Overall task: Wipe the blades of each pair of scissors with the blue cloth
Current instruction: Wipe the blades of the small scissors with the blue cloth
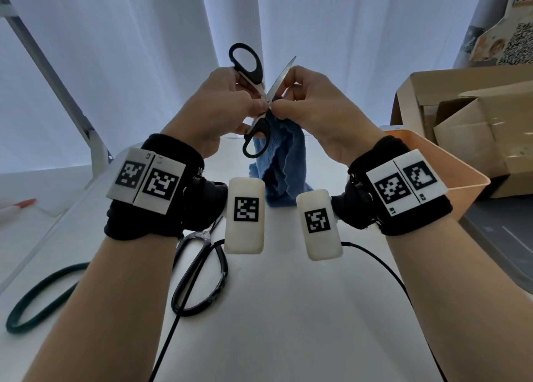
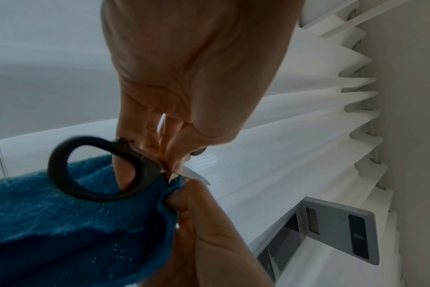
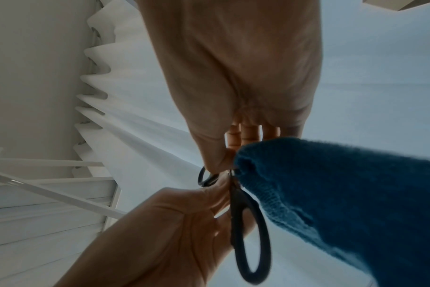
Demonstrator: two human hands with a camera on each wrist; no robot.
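Note:
Black-handled scissors [image 1: 253, 73] are held up above the table, spread wide apart, one silver blade pointing up right. My left hand [image 1: 230, 105] grips them near the pivot, beside one handle loop [image 2: 96, 169]. My right hand [image 1: 302, 102] pinches the blue cloth [image 1: 282, 165] against the blade close to the pivot; the cloth hangs down toward the table. The second blade is hidden behind my fingers and the cloth. The lower handle loop [image 3: 252, 233] and the cloth [image 3: 331, 194] show in the right wrist view. A second pair of black scissors [image 1: 202, 272] lies on the table below my left wrist.
A peach plastic bin [image 1: 450, 162] stands at the right, with cardboard boxes [image 1: 467, 116] behind it. A dark green cable [image 1: 37, 301] curls at the left and a thin black cable [image 1: 380, 266] crosses the white table [image 1: 288, 324]. White curtains hang behind.

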